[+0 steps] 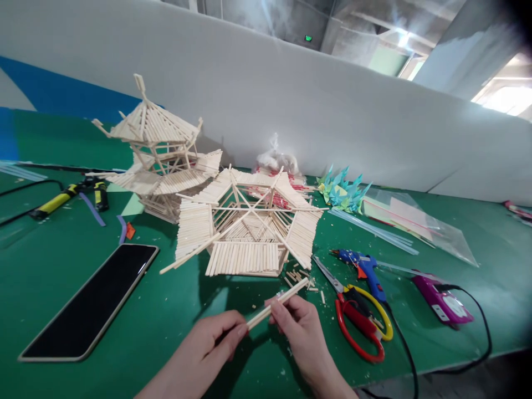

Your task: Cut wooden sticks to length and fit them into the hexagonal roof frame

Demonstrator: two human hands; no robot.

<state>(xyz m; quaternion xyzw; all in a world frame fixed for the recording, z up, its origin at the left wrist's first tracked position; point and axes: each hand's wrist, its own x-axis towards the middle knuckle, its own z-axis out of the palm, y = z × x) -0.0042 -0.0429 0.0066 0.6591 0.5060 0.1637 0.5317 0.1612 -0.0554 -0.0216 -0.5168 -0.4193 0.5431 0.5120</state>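
Note:
My left hand (210,339) and my right hand (300,324) both pinch a pair of wooden chopsticks (277,303), held low over the green table (166,310). The sticks slant up to the right. Just beyond them lies a wide roof frame of wooden sticks (247,227). A two-tier stick pagoda (155,152) stands behind it at the left.
A black phone (91,299) lies at the left. Red-and-yellow scissors (359,316), a blue glue gun (361,269) and a purple device (443,302) with a black cable lie at the right. Folded paper (341,189), plastic sleeves (415,221) and a white partition (291,100) are behind.

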